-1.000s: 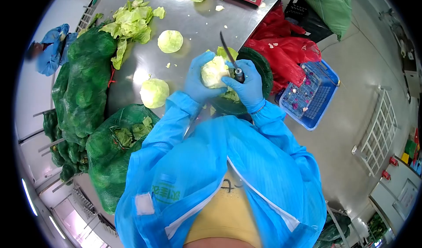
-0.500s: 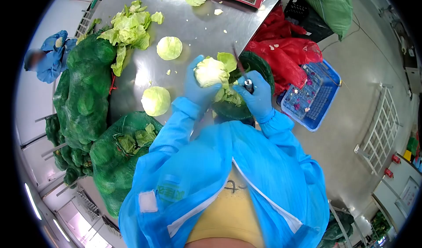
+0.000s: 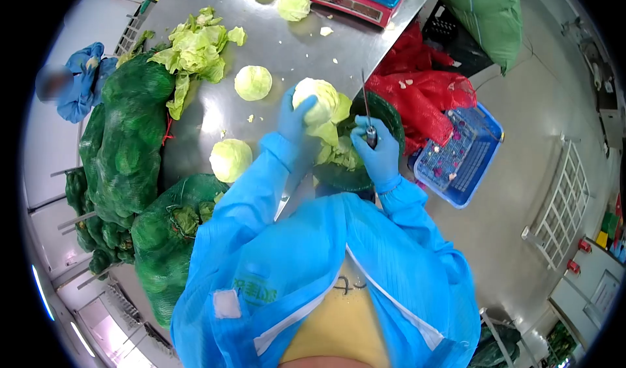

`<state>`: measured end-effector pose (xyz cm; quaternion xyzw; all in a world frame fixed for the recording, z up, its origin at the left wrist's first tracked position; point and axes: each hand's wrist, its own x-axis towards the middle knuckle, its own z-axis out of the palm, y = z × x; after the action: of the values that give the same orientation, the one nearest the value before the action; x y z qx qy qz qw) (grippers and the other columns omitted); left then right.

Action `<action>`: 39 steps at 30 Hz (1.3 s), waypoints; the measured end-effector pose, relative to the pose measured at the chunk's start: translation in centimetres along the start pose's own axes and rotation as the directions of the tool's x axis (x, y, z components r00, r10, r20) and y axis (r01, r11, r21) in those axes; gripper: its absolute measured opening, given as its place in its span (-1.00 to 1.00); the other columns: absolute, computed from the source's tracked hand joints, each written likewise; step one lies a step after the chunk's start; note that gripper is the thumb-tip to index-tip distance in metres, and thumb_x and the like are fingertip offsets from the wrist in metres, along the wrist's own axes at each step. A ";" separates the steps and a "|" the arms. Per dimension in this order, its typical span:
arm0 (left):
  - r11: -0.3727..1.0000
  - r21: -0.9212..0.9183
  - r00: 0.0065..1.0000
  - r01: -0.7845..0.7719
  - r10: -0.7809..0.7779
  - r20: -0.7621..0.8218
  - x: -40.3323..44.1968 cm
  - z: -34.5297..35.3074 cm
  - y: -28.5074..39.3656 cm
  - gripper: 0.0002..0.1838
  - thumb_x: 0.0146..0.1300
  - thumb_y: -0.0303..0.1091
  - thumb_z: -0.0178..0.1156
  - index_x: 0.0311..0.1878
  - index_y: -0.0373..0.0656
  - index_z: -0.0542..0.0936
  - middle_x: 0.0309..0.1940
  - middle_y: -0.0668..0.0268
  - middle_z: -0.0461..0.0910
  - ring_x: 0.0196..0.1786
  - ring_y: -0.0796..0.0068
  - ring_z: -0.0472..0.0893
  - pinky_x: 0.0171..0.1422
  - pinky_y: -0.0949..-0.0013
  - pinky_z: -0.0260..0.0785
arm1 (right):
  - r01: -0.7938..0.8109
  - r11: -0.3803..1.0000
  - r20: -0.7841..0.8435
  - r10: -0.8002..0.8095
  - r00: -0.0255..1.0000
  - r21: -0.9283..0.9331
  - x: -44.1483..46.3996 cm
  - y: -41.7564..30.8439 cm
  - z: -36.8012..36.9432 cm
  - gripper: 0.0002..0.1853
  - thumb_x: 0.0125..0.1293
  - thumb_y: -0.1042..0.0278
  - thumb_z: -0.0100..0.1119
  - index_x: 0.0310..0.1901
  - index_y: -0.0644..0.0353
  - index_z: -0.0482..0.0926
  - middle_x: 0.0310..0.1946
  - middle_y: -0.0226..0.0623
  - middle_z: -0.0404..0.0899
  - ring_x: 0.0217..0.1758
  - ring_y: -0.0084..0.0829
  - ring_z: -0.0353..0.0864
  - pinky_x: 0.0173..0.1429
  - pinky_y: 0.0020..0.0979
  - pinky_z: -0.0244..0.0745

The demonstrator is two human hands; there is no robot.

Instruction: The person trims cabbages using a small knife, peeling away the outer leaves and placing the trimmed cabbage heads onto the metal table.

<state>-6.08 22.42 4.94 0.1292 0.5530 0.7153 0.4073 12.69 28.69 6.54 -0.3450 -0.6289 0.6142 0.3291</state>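
A pale green cabbage [image 3: 317, 101] with loose outer leaves hanging at its lower right is gripped in my left hand [image 3: 293, 115], in a blue glove. My right hand [image 3: 379, 151], gloved too, is closed round the dark handle of a knife [image 3: 366, 101], its thin blade pointing up and away from me. A green bin [image 3: 352, 180] stands below both hands, with cut leaves [image 3: 340, 154] in it. To the left, two trimmed cabbages, one farther off [image 3: 253, 83] and one nearer [image 3: 231, 160], sit on the metal table [image 3: 274, 48].
A pile of leaves [image 3: 199, 48] lies on the table's left. A red scale [image 3: 352, 1] and another cabbage [image 3: 294, 6] are at the back. Green net sacks [image 3: 134, 140] line the left side. Red netting [image 3: 417, 94] and a blue basket [image 3: 466, 166] are right. Another person [image 3: 81, 84] is far left.
My left hand has turned the cabbage, so its leaves now hang lower. The knife is more upright, and my right hand is slightly lower. The view has shifted a little.
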 end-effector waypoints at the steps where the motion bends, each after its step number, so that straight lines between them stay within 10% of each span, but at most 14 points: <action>1: 0.970 -0.137 0.969 0.203 -0.219 -0.115 1.5 -0.4 -0.5 -0.29 0.02 -0.11 0.34 0.24 -0.01 0.29 0.16 0.22 0.36 0.19 0.21 0.40 0.22 0.01 0.30 | -0.019 1.000 0.003 0.019 1.000 -0.008 -0.4 0.3 -0.3 -0.69 0.13 0.43 0.24 -0.07 0.26 0.52 -0.43 -0.39 0.57 -0.37 -0.72 0.47 -0.28 -0.62 0.39; 5: 0.803 -0.419 0.842 0.424 -0.520 -0.143 7.2 -3.1 -2.1 -0.35 0.03 0.11 0.28 0.20 0.18 0.36 0.16 0.38 0.39 0.16 0.19 0.42 0.16 -0.08 0.32 | -0.159 0.983 0.009 0.160 0.987 -0.088 -2.5 2.2 -1.9 -0.71 0.15 0.40 0.22 -0.07 0.27 0.52 -0.41 -0.39 0.58 -0.37 -0.70 0.48 -0.26 -0.59 0.41; 12: 0.826 -0.500 0.878 0.258 -0.417 -0.236 8.3 -5.0 -4.1 -0.26 0.09 0.10 0.24 0.26 -0.06 0.29 0.14 0.04 0.36 0.14 0.13 0.43 0.16 -0.03 0.33 | -0.300 0.954 -0.052 0.299 0.953 -0.006 -5.1 3.4 -3.5 -0.77 0.19 0.41 0.19 -0.11 0.22 0.53 -0.50 -0.53 0.48 -0.48 -0.75 0.35 -0.40 -0.63 0.29; 13: 0.995 0.009 0.928 0.096 -0.086 -0.362 6.7 -4.3 -4.8 -0.23 0.11 0.12 0.21 0.28 -0.13 0.25 0.14 -0.03 0.34 0.13 0.08 0.43 0.17 -0.01 0.33 | -0.298 0.955 -0.040 0.297 0.954 -0.012 -5.3 3.3 -3.5 -0.77 0.19 0.41 0.19 -0.11 0.22 0.53 -0.50 -0.53 0.48 -0.48 -0.75 0.35 -0.40 -0.63 0.29; 15: 0.573 0.786 0.877 -0.234 0.473 -0.084 4.8 -5.5 -6.8 -0.14 0.11 0.21 0.14 0.35 -0.14 0.15 0.20 -0.10 0.27 0.20 -0.11 0.33 0.29 -0.06 0.15 | -0.318 0.947 -0.048 0.320 0.946 0.033 -5.2 3.1 -3.3 -0.78 0.19 0.43 0.19 -0.11 0.21 0.53 -0.54 -0.57 0.42 -0.54 -0.77 0.28 -0.47 -0.65 0.20; 16: 0.573 0.786 0.869 -0.233 0.486 -0.096 3.5 -5.5 -6.5 -0.14 0.11 0.21 0.14 0.35 -0.14 0.15 0.20 -0.10 0.27 0.20 -0.11 0.33 0.29 -0.06 0.15 | -0.325 0.944 -0.051 0.328 0.943 0.057 -5.0 3.0 -3.1 -0.79 0.19 0.44 0.18 -0.12 0.21 0.53 -0.56 -0.59 0.39 -0.57 -0.77 0.25 -0.50 -0.65 0.16; 18: -0.125 0.985 0.950 -0.120 0.275 0.151 0.1 -5.0 -6.6 -0.10 0.07 0.24 0.15 0.38 -0.06 0.12 0.26 -0.08 0.21 0.31 -0.19 0.16 0.39 -0.12 -0.08 | -0.305 0.949 -0.041 0.309 0.950 0.077 -4.8 2.9 -2.7 -0.79 0.19 0.45 0.18 -0.12 0.20 0.53 -0.57 -0.60 0.37 -0.58 -0.78 0.24 -0.52 -0.65 0.14; 21: -0.153 0.981 0.967 -0.117 0.205 0.148 -3.8 -3.7 -8.7 -0.07 0.03 0.27 0.15 0.39 0.01 0.10 0.31 -0.02 0.17 0.38 -0.24 0.00 0.41 -0.18 -0.23 | -0.291 0.953 -0.022 0.294 0.956 0.087 -4.8 2.8 -2.4 -0.79 0.20 0.45 0.18 -0.12 0.19 0.53 -0.59 -0.60 0.35 -0.59 -0.78 0.22 -0.53 -0.66 0.13; 25: -0.011 0.978 0.969 -0.208 0.137 0.208 -7.6 -1.5 -9.0 -0.09 0.06 0.17 0.19 0.40 -0.02 0.07 0.34 0.02 0.12 0.37 -0.17 0.06 0.42 -0.09 -0.12 | -0.298 0.952 0.015 0.298 0.955 0.074 -4.9 2.6 -1.7 -0.78 0.20 0.45 0.18 -0.10 0.20 0.53 -0.55 -0.60 0.35 -0.56 -0.78 0.24 -0.53 -0.66 0.18; 27: 0.414 0.797 0.889 -0.439 0.072 0.452 -8.5 -1.6 -8.7 -0.16 0.09 0.01 0.23 0.38 -0.11 0.12 0.33 0.02 0.15 0.37 -0.06 0.13 0.41 0.06 0.01 | -0.321 0.945 0.052 0.318 0.947 0.067 -4.9 2.1 -1.4 -0.76 0.19 0.45 0.18 -0.09 0.22 0.52 -0.47 -0.56 0.41 -0.52 -0.76 0.29 -0.47 -0.68 0.27; 30: 0.419 0.815 0.915 -0.399 0.122 0.385 -9.5 -2.7 -4.4 -0.23 0.09 -0.13 0.25 0.32 -0.21 0.20 0.30 0.00 0.20 0.33 0.04 0.22 0.38 0.18 0.10 | -0.250 0.967 0.049 0.247 0.968 0.058 -4.6 2.0 0.1 -0.74 0.19 0.45 0.18 -0.08 0.25 0.50 -0.43 -0.50 0.48 -0.52 -0.75 0.33 -0.48 -0.66 0.30; 33: 0.090 0.947 0.767 -0.307 0.613 0.191 -10.4 -5.7 0.6 -0.31 0.01 -0.28 0.29 0.23 -0.26 0.31 0.17 -0.01 0.33 0.23 -0.01 0.30 0.35 0.11 0.10 | -0.194 0.981 0.071 0.194 0.978 -0.004 -4.2 1.9 1.4 -0.74 0.19 0.44 0.17 -0.07 0.26 0.50 -0.43 -0.48 0.52 -0.53 -0.75 0.35 -0.49 -0.65 0.31; 37: 0.167 0.966 0.393 0.195 0.889 -0.233 -11.2 -14.4 3.1 -0.13 -0.13 -0.20 0.43 0.25 -0.28 0.24 0.02 -0.02 0.31 0.12 0.00 0.34 0.23 0.13 0.25 | -0.168 0.983 0.218 0.180 0.959 -0.071 -3.5 1.5 3.0 -0.74 0.21 0.40 0.17 -0.07 0.24 0.50 -0.45 -0.46 0.53 -0.56 -0.74 0.35 -0.47 -0.63 0.31; 39: 0.676 0.659 0.412 0.328 0.526 -0.745 -11.1 -17.9 3.0 0.04 -0.14 -0.12 0.46 0.36 -0.25 0.07 0.12 -0.06 0.26 0.16 0.02 0.36 0.22 0.11 0.30 | -0.049 0.987 0.297 0.093 0.950 -0.155 -3.5 1.4 3.7 -0.74 0.23 0.40 0.17 -0.05 0.25 0.50 -0.43 -0.46 0.51 -0.46 -0.70 0.38 -0.37 -0.60 0.33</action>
<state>-11.68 1.94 4.21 -0.0910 0.9039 0.4070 -0.0948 11.54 23.70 5.10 -0.2921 -0.7022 0.6238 0.1802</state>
